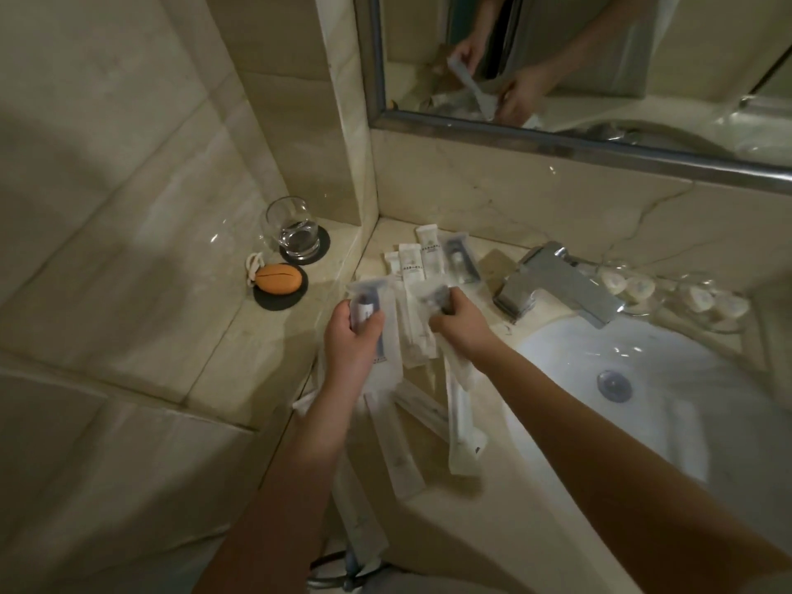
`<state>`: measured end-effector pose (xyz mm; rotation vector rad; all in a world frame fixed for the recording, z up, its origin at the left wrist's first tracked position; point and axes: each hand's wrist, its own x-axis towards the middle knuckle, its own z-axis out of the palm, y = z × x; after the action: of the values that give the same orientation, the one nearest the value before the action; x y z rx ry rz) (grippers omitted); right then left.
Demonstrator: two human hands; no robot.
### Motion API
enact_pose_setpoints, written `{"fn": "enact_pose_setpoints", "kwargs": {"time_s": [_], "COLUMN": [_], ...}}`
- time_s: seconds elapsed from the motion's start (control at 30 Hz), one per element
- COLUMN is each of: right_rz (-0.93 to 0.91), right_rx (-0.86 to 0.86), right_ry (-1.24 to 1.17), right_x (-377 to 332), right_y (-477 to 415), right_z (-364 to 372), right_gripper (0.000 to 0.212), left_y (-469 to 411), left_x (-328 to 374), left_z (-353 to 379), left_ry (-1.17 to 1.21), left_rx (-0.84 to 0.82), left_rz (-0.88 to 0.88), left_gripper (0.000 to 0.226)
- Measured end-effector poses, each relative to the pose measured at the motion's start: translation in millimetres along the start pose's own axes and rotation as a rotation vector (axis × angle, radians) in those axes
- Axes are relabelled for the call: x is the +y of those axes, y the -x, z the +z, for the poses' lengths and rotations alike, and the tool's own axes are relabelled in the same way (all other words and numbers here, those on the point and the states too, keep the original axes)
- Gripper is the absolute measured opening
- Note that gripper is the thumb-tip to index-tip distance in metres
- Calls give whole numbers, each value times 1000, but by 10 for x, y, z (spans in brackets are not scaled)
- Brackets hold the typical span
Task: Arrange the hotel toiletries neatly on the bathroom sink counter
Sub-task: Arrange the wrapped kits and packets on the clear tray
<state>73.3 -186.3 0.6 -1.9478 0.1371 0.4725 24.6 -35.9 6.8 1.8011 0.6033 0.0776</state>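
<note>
A: Marble bathroom, dim light. The table runs along the wall under a mirror, with a faucet over a white sink. How far along does the tidying look?

B: Partway, I'd judge. Left of the faucet, against the back wall, a few sachets and a clear packet stand side by side in a fairly straight row. That part looks done.

A: And the rest?

B: In front of that row, on the faucet's left, long white packets lie crossed over one another at odd angles. Those still need sorting.

A: What are the hands doing?

B: The left hand is closed around a clear packet with something dark inside, held above the pile. The right hand pinches the top of another long packet that trails down over the pile toward the sink's rim.

A: Anything else about?

B: Right of the faucet, small wrapped round items sit in a loose line. Far left of it, a glass and an orange oval thing rest on dark coasters.
</note>
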Motion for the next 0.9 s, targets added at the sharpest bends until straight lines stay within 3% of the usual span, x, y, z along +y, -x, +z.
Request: {"fn": "enact_pose_setpoints", "kwargs": {"time_s": [0.2, 0.37, 0.53, 0.67, 0.9], "right_rz": [4, 49, 14, 20, 131], "right_rx": [66, 254, 349, 416, 599], "right_ry": [183, 274, 144, -13, -387], "right_x": [406, 734, 1036, 1274, 1671], "right_y": [560, 992, 1354, 1605, 1898], "right_z": [-672, -1247, -1850, -2307, -3127], "right_gripper": [62, 42, 26, 30, 18], "left_y": [375, 746, 1119, 1374, 1797], "left_x": [171, 326, 484, 629, 926], "left_z": [431, 940, 1548, 1990, 2742], "left_ry": [-42, -37, -62, -74, -86], "left_rx": [-100, -269, -394, -466, -602], "left_rz": [56, 74, 146, 213, 275], "left_gripper": [22, 25, 20, 17, 11]}}
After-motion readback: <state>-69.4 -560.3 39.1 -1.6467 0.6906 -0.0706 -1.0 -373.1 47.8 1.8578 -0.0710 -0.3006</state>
